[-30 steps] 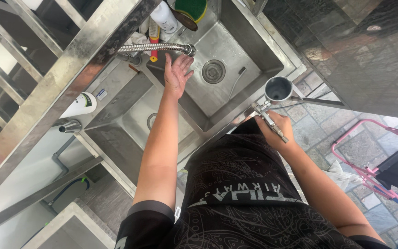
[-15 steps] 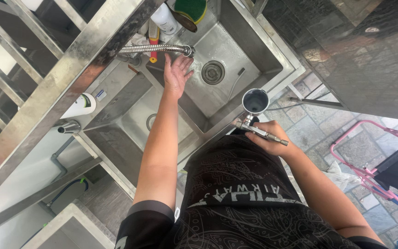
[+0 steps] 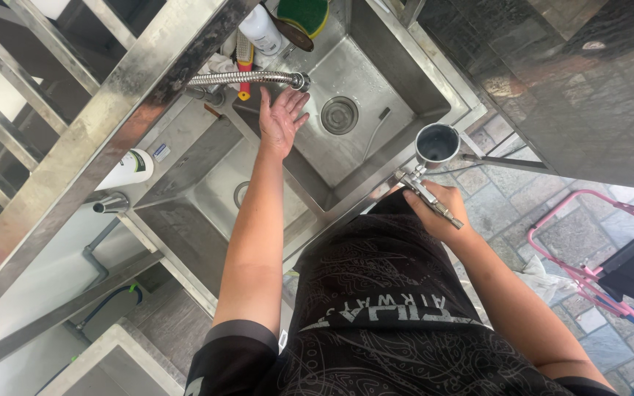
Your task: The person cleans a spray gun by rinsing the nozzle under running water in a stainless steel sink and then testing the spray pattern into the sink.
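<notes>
My left hand (image 3: 282,119) reaches out over a steel sink (image 3: 398,70), fingers spread, just below the head of a flexible metal faucet hose (image 3: 251,78). It holds nothing. My right hand (image 3: 434,209) grips the handle of a small metal tool topped by a round steel cup (image 3: 436,144), held above the sink's near right corner. The cup stands upright with its open mouth facing up. The sink drain (image 3: 339,115) lies right of my left hand.
A second, empty basin (image 3: 221,194) lies to the left. A white bottle (image 3: 262,29), green sponge (image 3: 302,15) and red-handled brush (image 3: 243,70) sit at the sink's far edge. A steel rack (image 3: 104,125) overhangs the left. A pink-framed stool (image 3: 596,271) stands on the tiled floor at right.
The cup in my right hand swung left toward the sink, then back right and slightly up. My left hand stayed under the faucet head.
</notes>
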